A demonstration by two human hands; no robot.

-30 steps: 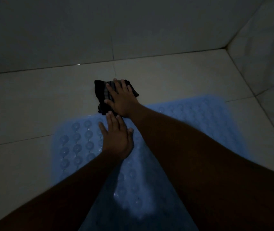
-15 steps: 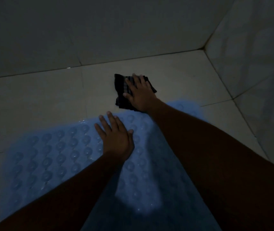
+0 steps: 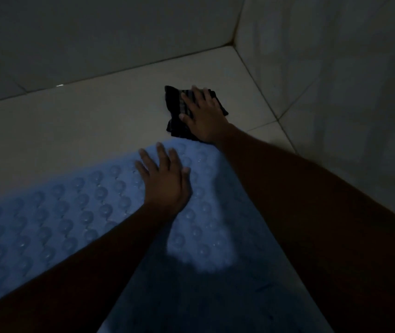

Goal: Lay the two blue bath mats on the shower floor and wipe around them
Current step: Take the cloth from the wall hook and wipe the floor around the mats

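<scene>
— Where does the mat sit from where you are watching?

— I see the blue mat (image 3: pixel 71 212) lying flat on the shower floor (image 3: pixel 83 121). It runs from the near left edge toward the far right corner, with its bumpy side up. In this dim light I cannot tell whether it is one mat or two.

— And the hands?

— My left hand (image 3: pixel 165 183) lies palm down on the far end of the mat, with its fingers straight and spread. It holds nothing and only presses on the mat. My right hand (image 3: pixel 203 116) reaches past the mat's far edge and lies flat on a dark striped cloth (image 3: pixel 173 99), also with its fingers spread. It pins the cloth down but does not grip it.

— Where is the cloth?

— It is on bare tile just beyond the mat's far end. It is near the corner where the floor meets the wall (image 3: pixel 95 32), though it does not touch the wall.
</scene>
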